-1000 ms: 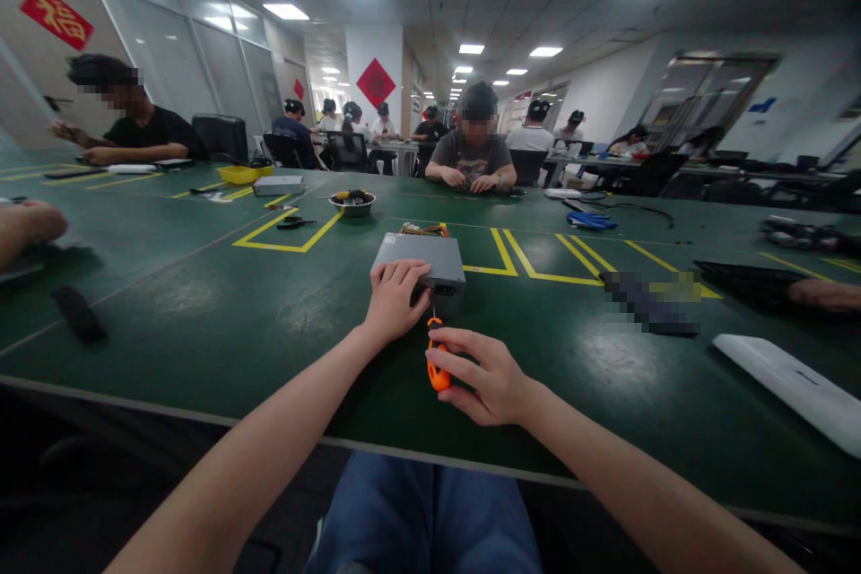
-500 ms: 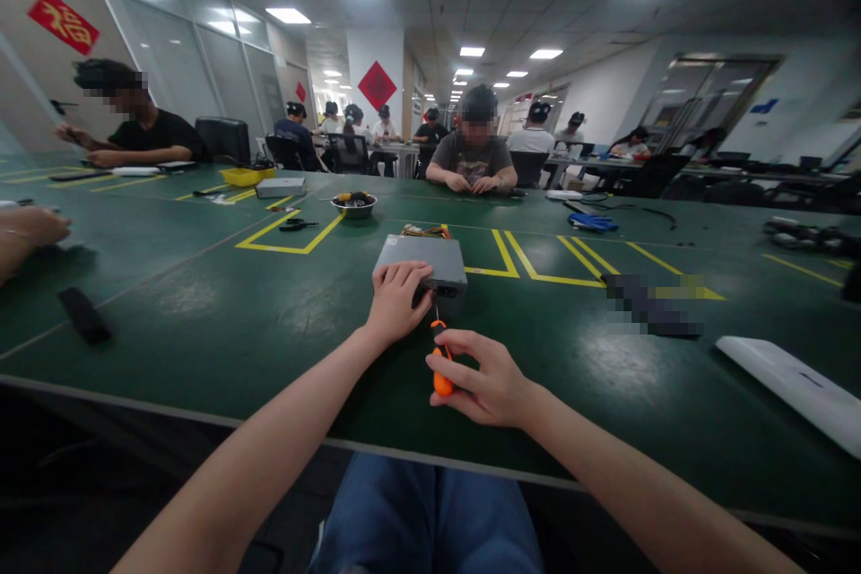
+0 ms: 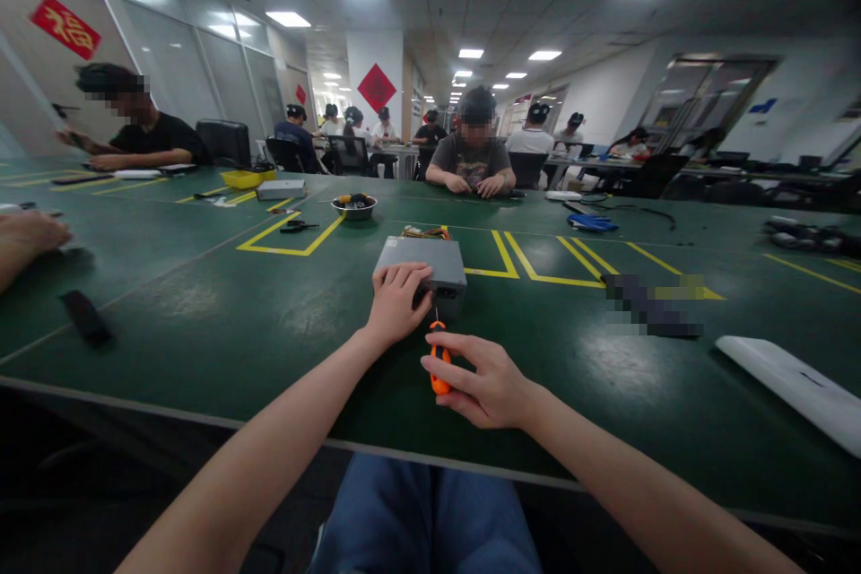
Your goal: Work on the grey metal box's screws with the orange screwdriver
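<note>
Screwdriver with an orange handle sits in the right hand, fingers curled narrow around the grip, thin shaft pointing at the end of a grey metal box. Can't really tell if the tip touches it. Left hand lies on top of the box with its fingers spread a bit, and the box sits on the green surface right in front of the person. Colored wires lie just behind it, with a steel bowl farther on and a co-worker across the surface.
</note>
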`<state>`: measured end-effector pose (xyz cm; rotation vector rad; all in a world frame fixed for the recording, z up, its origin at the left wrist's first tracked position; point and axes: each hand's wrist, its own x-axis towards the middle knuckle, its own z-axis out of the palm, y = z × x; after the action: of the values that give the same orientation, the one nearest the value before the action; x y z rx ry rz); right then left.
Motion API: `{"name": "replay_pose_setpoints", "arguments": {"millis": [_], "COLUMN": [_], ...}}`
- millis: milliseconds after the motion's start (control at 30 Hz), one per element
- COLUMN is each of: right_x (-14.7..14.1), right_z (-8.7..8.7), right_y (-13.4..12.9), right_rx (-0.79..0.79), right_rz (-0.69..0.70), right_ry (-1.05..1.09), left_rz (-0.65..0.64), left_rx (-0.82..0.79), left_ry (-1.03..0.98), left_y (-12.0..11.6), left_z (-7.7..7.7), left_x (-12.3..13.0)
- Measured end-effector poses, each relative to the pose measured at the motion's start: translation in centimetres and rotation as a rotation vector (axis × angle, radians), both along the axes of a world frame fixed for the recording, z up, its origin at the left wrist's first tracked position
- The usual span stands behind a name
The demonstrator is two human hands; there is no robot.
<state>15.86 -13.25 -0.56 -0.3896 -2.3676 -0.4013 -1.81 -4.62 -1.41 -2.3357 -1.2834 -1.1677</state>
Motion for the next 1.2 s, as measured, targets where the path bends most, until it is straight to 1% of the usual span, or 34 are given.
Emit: {"name": "replay_pose_setpoints", "arguments": {"millis": [233,367,467,767,900,967,1100,1200], "right_x": [-0.3,-0.2,-0.2,-0.6,-1.0,-1.0,-0.7,-0.7], "right_z": [-0.3,-0.1,0.2,0.3,0.1,0.1,0.3,0.5], "right_y": [0.0,-0.2,-0.3,-0.3,-0.4,-0.5,-0.8,-1.0], "right_rx": [0.007,0.019,0.024,0.076,0.112,0.102,0.039,0.036], "right_rz": [0.052,0.003,-0.001,0.026,-0.046,-0.069,-0.048,-0.044], "right_ry": [0.097,0.016,-0.054,0.001,0.035,0.008,-0.037,-0.028], "left_rz": [-0.008,-0.005,-0.006,-0.017,-0.003,0.003,-0.008,-0.013], "left_rx": [-0.005,-0.005,-0.002,0.009,0.006,0.006,0.007,0.011], "left_ry": [0.007,0.005,0.002,-0.011,-0.012,-0.009,-0.013,-0.028], "left_y": [-0.2,-0.2,-0.3,-0.4,-0.4,-0.4,-0.6,-0.6], "left_z": [0.2,0.2,0.3,0.5,0.4,0.4,0.6,0.6], "left_x": [-0.1,-0.1,0.0,0.0,0.0,0.0,0.1,0.1]}}
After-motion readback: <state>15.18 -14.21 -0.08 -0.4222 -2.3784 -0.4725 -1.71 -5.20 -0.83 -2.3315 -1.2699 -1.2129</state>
